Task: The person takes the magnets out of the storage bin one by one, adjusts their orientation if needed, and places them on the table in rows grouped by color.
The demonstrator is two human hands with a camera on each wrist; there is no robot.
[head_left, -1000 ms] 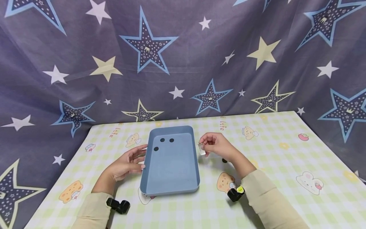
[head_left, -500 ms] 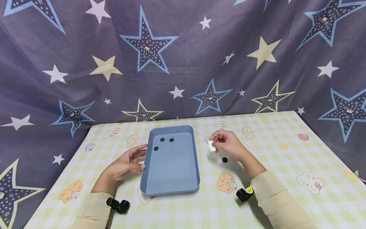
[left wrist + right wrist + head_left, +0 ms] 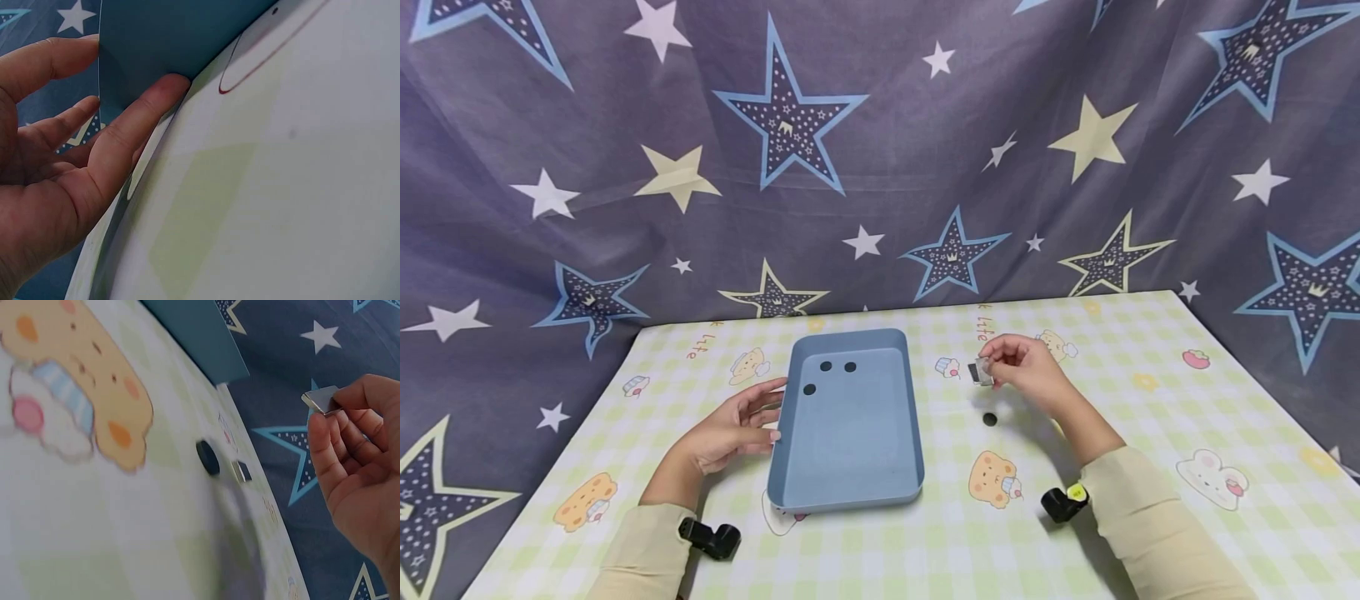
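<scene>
A blue rectangular tray [image 3: 850, 433] lies on the table, with three small black discs [image 3: 826, 367] inside near its far end. My left hand [image 3: 730, 429] touches the tray's left wall, fingers fairly straight; the left wrist view shows the thumb [image 3: 140, 122] against that wall. Right of the tray, my right hand [image 3: 1026, 371] pinches a thin, shiny, silver square piece [image 3: 323, 400] between thumb and fingertips, raised above the table. Below it on the table is a similar small square piece [image 3: 241, 471], and nearer me a black disc [image 3: 207, 457].
A green-and-white checked tablecloth [image 3: 1150, 500] with printed cartoon figures covers the table. Behind stands a dark curtain [image 3: 880, 167] with stars. Each wrist carries a small black camera, the left one [image 3: 711, 538] close to the cloth.
My right hand has moved right, away from the tray, carrying the silver square piece. The black disc beneath it has come fully into view. Left hand and tray have stayed still.
</scene>
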